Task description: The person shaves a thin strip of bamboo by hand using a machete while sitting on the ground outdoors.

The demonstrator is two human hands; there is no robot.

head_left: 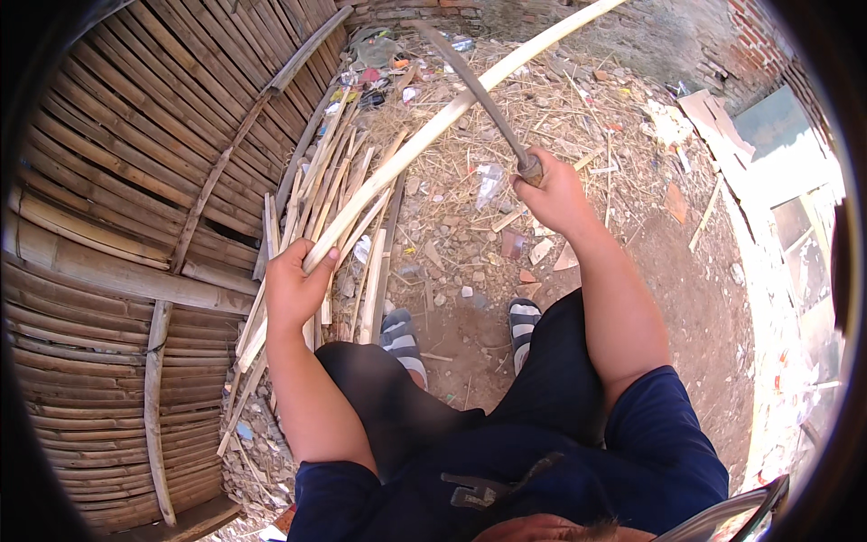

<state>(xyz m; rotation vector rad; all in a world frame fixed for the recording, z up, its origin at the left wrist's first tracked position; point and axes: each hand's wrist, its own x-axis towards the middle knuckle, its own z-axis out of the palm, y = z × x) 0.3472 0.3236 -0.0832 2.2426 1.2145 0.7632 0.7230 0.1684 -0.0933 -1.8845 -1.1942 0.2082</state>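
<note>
My left hand (300, 287) is closed around the near end of a long, pale bamboo strip (406, 154). The strip slants up and away to the right, past the top edge of the view. In my right hand (555, 191) is the wooden handle of a machete (492, 110), its long dark blade pointing up and to the left. The blade crosses the strip in the view; whether the two touch I cannot tell. Under and beside my left hand lies a pile of split bamboo strips (334, 190).
A bamboo slat wall (117, 181) stands close on my left. At the back is a brick wall (668, 45). Straw, shavings, stones and litter cover the ground (506, 217). Flat panels (781, 135) lean at the far right. My sandalled feet (402, 339) are below me.
</note>
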